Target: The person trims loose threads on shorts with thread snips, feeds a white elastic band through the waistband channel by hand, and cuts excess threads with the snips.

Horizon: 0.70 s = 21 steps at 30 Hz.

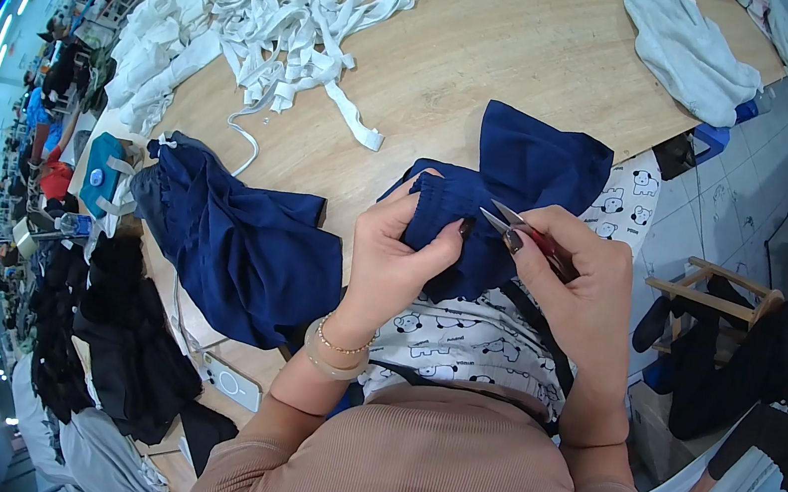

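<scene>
A navy blue garment point(537, 160) with a gathered elastic edge lies bunched over my lap and the table's near edge. My left hand point(404, 243) grips it by the gathered edge, thumb pressed on the cloth. In my right hand point(577, 272) is a pair of small thread snips point(507, 218) with red on the handle. Their pointed blades are slightly apart, close to the cloth beside my left thumb. Whether the tips touch a thread is too small to tell. To the left rests a second navy garment point(253, 246), also gathered at one end.
A tangled heap of white fabric strips point(296, 11) covers the far left of the wooden table point(484, 37). White cloth point(688, 56) lies at the far right. A phone point(231, 382) is at the near left, by black garments point(134, 340). A wooden stool point(715, 291) stands right, near another person.
</scene>
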Each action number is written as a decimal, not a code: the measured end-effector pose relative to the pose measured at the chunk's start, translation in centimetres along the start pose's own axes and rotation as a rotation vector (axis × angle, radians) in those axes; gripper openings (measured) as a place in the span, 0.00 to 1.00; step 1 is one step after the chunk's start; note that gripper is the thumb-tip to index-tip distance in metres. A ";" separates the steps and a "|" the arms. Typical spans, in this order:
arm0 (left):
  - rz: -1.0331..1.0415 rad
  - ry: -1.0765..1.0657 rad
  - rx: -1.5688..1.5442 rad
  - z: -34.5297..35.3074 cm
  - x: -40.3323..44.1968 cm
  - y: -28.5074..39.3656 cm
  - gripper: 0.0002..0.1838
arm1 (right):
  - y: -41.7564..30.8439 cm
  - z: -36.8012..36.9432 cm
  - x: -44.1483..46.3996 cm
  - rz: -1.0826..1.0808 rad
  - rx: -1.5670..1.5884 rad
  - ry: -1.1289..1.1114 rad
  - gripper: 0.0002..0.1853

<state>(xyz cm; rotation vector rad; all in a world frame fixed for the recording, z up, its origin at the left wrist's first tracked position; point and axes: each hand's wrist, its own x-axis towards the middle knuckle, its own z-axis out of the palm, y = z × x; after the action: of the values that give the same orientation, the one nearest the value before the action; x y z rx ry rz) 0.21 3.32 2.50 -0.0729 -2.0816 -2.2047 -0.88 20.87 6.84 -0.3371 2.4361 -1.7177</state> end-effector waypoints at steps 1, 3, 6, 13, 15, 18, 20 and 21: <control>0.015 -0.004 0.004 0.0 0.0 0.0 0.04 | -0.1 0.1 0.0 0.001 -0.001 0.000 0.05; -0.007 -0.001 -0.007 0.1 0.0 0.0 0.04 | -0.4 0.4 -0.1 0.011 0.034 0.061 0.04; -0.001 -0.002 -0.002 0.1 0.1 -0.1 0.05 | -0.1 0.4 -0.1 0.009 0.046 0.082 0.04; 0.001 -0.003 0.006 -0.1 0.1 -0.4 0.05 | -0.2 0.5 0.1 0.029 0.028 0.058 0.04; -0.058 0.007 -0.053 -0.1 0.0 -0.2 0.05 | 0.5 0.4 0.2 -0.036 0.006 0.025 0.05; -0.142 0.008 -0.189 -0.2 -0.2 -0.5 0.07 | 1.1 0.5 0.4 -0.033 0.140 -0.006 0.05; -0.169 0.002 -0.265 -0.3 -0.3 -0.6 0.08 | 1.6 0.8 0.6 -0.029 0.200 -0.016 0.06; -0.177 -0.009 -0.282 -0.3 -0.3 -0.5 0.08 | 1.8 0.8 0.6 -0.026 0.260 -0.024 0.06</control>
<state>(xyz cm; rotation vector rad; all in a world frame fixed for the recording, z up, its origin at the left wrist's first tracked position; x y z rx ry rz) 0.44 3.02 1.91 0.0820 -1.8302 -2.5934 -1.44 20.52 4.88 -0.3549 2.1648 -1.9977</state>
